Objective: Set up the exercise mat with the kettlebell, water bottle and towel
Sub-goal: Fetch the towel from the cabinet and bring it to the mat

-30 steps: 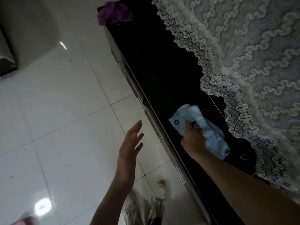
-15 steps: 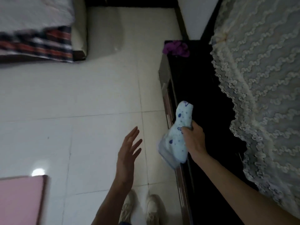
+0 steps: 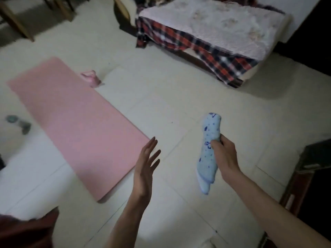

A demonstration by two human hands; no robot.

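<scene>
A pink exercise mat (image 3: 75,122) lies flat on the white tiled floor at the left. At its far right edge stands a small pink object (image 3: 91,78), blurred, perhaps the kettlebell. A dark grey-green object (image 3: 18,123) lies on the floor left of the mat; I cannot tell what it is. My right hand (image 3: 224,154) grips a light blue towel with dark blue spots (image 3: 208,149), which hangs in the air to the right of the mat. My left hand (image 3: 146,169) is flat with fingers apart, holding nothing, near the mat's near corner.
A low bed or sofa (image 3: 215,29) with a plaid blanket and a fluffy cover stands at the back right. A dark cabinet (image 3: 309,178) is at the right edge. Wooden furniture legs (image 3: 16,20) show at the back left. A dark reddish thing (image 3: 26,230) fills the bottom left corner.
The view has swung left from the black cabinet to the mat. My right hand has carried the towel off the cabinet top and out over the floor. My left hand stays open.
</scene>
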